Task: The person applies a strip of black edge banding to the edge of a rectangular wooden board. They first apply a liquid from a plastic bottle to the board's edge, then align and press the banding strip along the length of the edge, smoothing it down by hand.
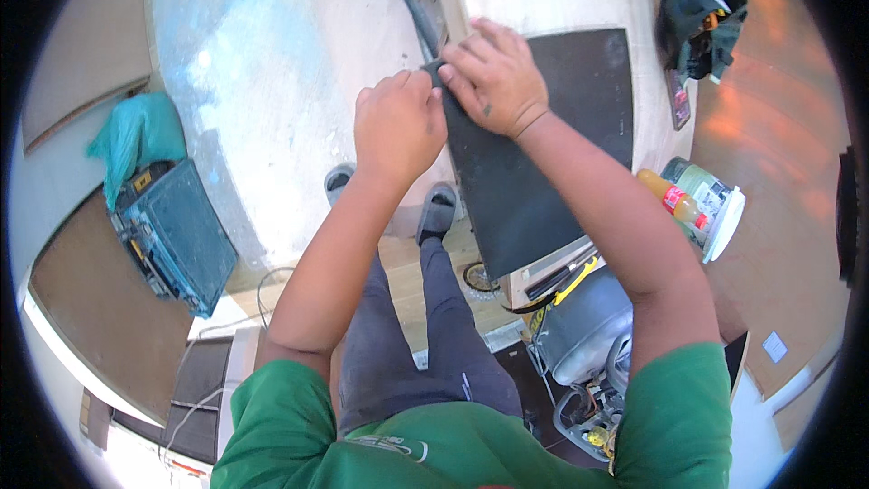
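Note:
A flat black board [561, 118] lies on a pale work surface in front of me, slightly to the right. My right hand [493, 77] is at its far left corner, the fingers curled over the edge and the thumb on top. Right beside that corner my left hand [398, 122] is closed in a fist with its knuckles facing away. A small dark end shows between the two hands. Whatever the left fingers hold is hidden beneath them.
On the right stand a dark tool bag [701, 23], a phone [679, 100], a bottle [670, 197] and a white-lidded bucket [724, 222]. Hand tools [575, 281] and a silver tank [588, 326] are below the board. A blue case [176, 235] and green sack [140, 136] are left.

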